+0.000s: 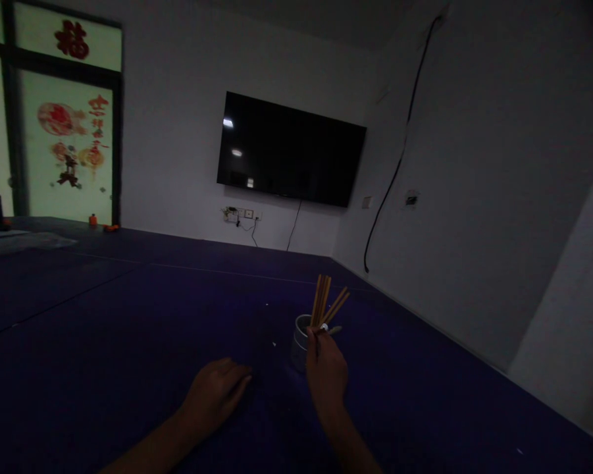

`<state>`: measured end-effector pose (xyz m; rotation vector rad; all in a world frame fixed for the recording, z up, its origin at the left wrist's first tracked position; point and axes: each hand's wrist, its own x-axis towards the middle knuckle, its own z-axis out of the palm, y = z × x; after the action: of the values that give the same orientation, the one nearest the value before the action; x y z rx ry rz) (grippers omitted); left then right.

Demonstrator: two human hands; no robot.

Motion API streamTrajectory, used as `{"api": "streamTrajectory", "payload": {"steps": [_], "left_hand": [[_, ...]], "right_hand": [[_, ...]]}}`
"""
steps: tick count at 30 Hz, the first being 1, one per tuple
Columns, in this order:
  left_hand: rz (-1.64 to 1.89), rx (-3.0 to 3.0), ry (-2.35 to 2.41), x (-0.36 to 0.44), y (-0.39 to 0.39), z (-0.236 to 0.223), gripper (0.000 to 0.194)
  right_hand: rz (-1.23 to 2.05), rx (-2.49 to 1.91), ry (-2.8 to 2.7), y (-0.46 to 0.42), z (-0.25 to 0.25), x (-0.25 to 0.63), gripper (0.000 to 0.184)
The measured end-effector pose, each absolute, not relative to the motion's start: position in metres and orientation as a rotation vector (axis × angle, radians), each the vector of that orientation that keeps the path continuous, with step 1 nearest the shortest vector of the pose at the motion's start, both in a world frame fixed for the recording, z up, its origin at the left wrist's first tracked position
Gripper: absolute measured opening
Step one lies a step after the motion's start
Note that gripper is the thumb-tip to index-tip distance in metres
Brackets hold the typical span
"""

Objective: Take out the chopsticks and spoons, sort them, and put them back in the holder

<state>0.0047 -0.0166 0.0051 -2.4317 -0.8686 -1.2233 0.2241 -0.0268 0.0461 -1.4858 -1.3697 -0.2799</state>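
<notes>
A grey cylindrical cup [300, 342] stands on the dark blue tabletop, with several thin wooden sticks [322, 299], like chopsticks, rising above its rim at different slants. My right hand [327, 368] is closed at the cup's right side, fingertips pinched at the rim where the sticks come out. Those fingers hide what they grip. A small white round tip [324, 326] and a pale greenish end [335, 330] show just beyond the knuckles; their kind is unclear. To the left of the cup, my left hand [217, 392] rests on the table with fingers curled together, nothing visible in them.
The wide blue table [187, 316] runs back to the wall, with a few tiny white scraps on it. Clear plastic sheeting [24, 243] and small orange items [93, 220] lie far left. A television [291, 151] hangs above sockets, and a black cable [395, 174] dangles at right.
</notes>
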Motion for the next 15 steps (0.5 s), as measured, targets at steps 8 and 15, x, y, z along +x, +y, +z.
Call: {"api": "streamTrajectory", "payload": {"steps": [8,15], "left_hand": [[-1.203,-2.459,-0.915,0.0076,-0.0170,0.0039,0.029],[-1.187,-2.522,-0.929,0.0072,-0.0162,0.0027,0.027]], "right_hand": [[-0.267,-1.543,-1.373,-0.0213,0.0448,0.2311,0.044],[-0.311,-1.396,-1.076,-0.0261,0.0483,0.2272,0.052]]}}
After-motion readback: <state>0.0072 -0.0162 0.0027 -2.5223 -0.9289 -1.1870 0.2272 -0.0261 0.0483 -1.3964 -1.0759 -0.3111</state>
